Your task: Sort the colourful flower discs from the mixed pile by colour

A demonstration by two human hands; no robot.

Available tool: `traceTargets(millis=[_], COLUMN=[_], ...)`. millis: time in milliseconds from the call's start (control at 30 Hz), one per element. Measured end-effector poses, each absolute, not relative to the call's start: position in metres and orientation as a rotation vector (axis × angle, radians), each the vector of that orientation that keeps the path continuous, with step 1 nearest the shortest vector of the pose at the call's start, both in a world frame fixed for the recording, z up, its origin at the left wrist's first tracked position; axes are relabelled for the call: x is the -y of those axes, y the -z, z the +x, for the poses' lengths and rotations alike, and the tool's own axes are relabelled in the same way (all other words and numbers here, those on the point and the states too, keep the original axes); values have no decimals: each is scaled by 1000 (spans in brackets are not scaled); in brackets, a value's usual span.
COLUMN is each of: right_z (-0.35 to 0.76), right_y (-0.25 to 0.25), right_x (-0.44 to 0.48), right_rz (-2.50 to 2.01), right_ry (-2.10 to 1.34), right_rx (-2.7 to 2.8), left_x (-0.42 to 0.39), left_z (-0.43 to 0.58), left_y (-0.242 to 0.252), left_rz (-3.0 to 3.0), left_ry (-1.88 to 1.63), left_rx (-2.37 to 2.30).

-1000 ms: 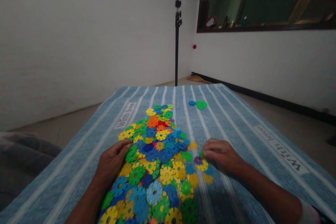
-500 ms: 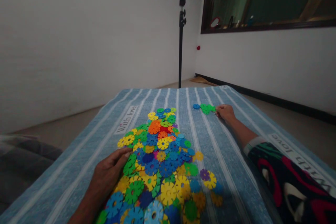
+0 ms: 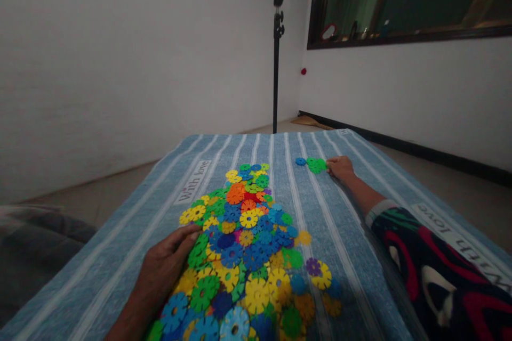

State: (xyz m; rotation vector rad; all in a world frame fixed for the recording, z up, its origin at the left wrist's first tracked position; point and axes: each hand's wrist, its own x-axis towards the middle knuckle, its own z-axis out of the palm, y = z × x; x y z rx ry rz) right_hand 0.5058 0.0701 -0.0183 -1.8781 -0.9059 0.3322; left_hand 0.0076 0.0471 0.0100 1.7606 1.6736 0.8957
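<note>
- striped blue cloth [image 3: 120,245] stretches before you, with a lamp stand [image 3: 276,74] beyond its far edge.
- your right hand [image 3: 341,168] has gone from the loose discs [image 3: 321,277] beside the pile [image 3: 240,245] to the green discs [image 3: 316,165], far right, near a blue disc [image 3: 300,161].
- its fingertips are drawn together at the green group's right edge; whether they pinch a piece can't be told.
- work now seems centred on that group.
- your left hand [image 3: 170,253] has stayed against the pile's left edge; its grip isn't clear.
</note>
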Motion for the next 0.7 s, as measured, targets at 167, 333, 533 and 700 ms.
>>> traceTargets(millis=[167, 333, 533, 700], right_z=[497, 472, 428, 391], right_y=[23, 26, 19, 11], right_x=[-50, -5, 57, 100], right_rz=[-1816, -1729, -1701, -1763], right_ry=[-325, -382, -483, -601], right_rx=[896, 938, 1081, 1310], left_x=[-46, -45, -48, -45], left_z=[10, 14, 13, 15], left_y=[-10, -12, -7, -12], left_rz=[1782, 1788, 1839, 1867], left_ry=[-926, -928, -951, -944], left_rx=[-1645, -1617, -1580, -1559])
